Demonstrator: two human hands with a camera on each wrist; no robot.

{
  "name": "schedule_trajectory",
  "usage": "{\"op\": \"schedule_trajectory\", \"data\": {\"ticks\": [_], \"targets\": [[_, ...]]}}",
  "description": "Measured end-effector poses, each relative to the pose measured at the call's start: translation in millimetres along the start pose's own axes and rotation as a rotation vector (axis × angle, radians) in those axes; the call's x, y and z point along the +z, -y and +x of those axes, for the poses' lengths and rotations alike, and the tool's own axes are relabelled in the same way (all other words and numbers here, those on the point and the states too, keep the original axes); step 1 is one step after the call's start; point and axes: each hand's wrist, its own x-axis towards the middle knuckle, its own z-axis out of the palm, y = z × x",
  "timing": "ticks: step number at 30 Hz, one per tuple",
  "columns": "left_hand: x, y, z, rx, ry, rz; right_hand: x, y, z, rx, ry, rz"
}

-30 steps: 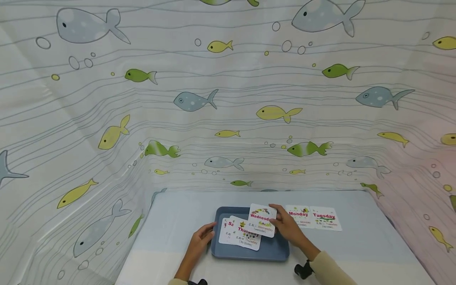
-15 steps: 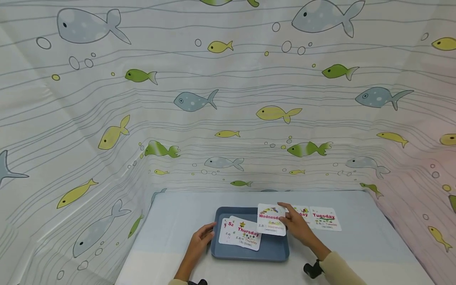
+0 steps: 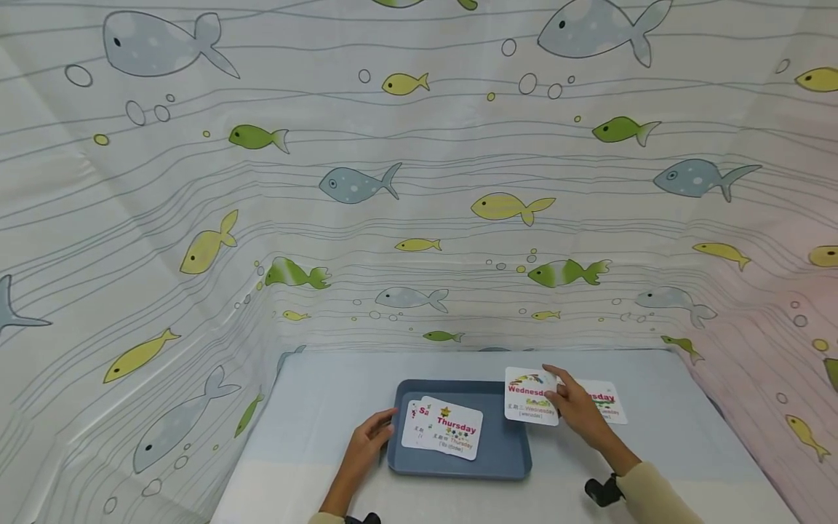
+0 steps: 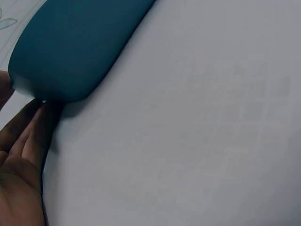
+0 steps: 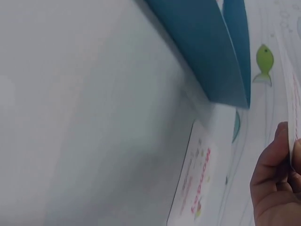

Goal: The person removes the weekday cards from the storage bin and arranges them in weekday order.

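Observation:
My right hand [image 3: 581,411] pinches the right edge of a white square card printed "Wednesday" [image 3: 529,402], raised past the tray's right rim. In the right wrist view, the card [image 5: 295,101] is seen nearly edge-on beside the fingers. Fairly straight fingers of my left hand [image 3: 364,445] touch the left side of the blue tray [image 3: 497,466]; the left wrist view has the fingertips right at the tray's corner [image 4: 61,84]. A "Thursday" card [image 3: 458,431] lies in the tray, overlapping another card [image 3: 412,429] whose lettering begins "Sa".
A "Tuesday" card [image 3: 612,407] lies on the white and pale-blue table [image 3: 694,437] to the right, partly covered by my right hand. The "Monday" card [image 5: 193,183] shows beside it in the right wrist view. Fish-print cloth [image 3: 432,218] surrounds the table.
My right hand has carried the Wednesday card rightward, from above the Thursday card to past the tray's right rim, now hiding the Monday card in the head view. My left hand has stayed put.

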Motion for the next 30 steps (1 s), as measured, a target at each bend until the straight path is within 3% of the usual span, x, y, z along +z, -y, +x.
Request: {"op": "schedule_trajectory", "data": {"ticks": [7,17,30], "targets": [[0.2,0.8,-0.4,-0.001,0.003,-0.005,-32.2,-22.0,-2.3,0.052,-0.016,-0.032],[-1.5,-2.2,-1.1,-0.008,-0.008,0.012,-81.1,-51.2,-13.3,0.096,-0.085,-0.18],[-2.0,0.8,-0.8,-0.003,-0.005,0.01,-125.7,-91.2,-16.1,0.211,-0.176,-0.279]]}}
